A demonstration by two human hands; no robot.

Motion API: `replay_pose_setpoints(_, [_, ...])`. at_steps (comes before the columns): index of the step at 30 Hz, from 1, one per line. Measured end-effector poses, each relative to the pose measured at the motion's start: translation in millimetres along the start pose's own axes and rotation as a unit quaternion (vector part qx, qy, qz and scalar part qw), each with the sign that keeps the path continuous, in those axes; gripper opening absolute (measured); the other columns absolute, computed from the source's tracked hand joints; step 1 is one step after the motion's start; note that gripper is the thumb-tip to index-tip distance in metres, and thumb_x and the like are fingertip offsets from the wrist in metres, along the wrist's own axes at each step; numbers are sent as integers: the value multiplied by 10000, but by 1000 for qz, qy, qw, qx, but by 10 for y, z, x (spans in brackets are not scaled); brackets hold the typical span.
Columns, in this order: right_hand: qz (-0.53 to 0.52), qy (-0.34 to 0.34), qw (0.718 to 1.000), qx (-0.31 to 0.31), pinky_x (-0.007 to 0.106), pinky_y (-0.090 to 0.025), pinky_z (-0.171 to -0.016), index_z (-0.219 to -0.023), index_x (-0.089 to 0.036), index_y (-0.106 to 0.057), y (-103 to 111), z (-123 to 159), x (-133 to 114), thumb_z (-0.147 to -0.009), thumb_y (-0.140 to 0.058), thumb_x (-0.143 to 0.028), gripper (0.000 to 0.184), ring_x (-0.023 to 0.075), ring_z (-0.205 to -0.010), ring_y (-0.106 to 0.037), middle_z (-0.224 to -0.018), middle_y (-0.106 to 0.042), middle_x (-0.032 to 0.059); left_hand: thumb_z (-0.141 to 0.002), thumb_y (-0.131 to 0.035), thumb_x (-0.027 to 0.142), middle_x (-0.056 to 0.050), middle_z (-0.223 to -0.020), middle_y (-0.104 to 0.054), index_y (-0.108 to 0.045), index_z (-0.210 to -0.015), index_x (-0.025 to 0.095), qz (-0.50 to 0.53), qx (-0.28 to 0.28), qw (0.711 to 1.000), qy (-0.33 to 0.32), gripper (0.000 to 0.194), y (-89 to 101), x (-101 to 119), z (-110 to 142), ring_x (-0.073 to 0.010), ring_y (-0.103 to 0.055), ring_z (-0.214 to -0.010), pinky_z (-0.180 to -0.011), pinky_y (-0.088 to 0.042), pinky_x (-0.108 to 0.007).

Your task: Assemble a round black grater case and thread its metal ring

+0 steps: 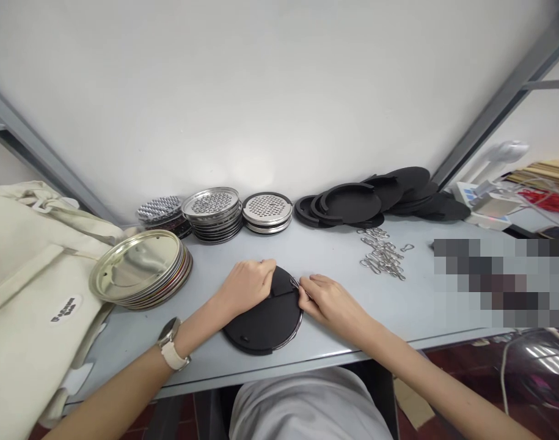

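Observation:
In front of me a round black disc (266, 321) with a metal edge at its lower right lies on the table. My left hand (249, 284), with a watch on its wrist, is closed on the disc's upper left rim, and its fingertips are partly hidden. At the upper right rim my right hand (324, 298) pinches a small metal snap clip (294, 282) against the disc. Several similar clips (383, 256) lie in a loose pile to the right.
Stacked gold-coloured lids (142, 266) stand at left beside a cream bag (27, 293). Along the wall are perforated metal grater discs (211, 205), more of them (267, 209) in black rims, and black round covers (355, 203). A blurred patch covers the table's right side.

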State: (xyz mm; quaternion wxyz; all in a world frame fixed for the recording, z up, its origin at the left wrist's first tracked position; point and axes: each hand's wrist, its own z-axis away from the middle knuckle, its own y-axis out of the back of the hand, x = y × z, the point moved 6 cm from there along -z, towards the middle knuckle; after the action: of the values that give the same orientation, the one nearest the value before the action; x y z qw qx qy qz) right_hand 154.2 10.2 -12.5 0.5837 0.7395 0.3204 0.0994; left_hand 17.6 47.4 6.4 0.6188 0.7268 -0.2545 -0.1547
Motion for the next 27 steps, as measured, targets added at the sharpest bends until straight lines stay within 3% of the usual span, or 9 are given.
replay_pose_setpoints(27, [12,6,1000,2,249,-294,-566,-706,-214,-372,-9,2,-9,-915,-381,-172,214,139,-571,-429,-601,-399,-32,-870,-365,140,2,-612,-558,-471,-747,200,-6,-2,1000,-13,173,-8,3,16,-155,-543,-543,-509,-207,-279])
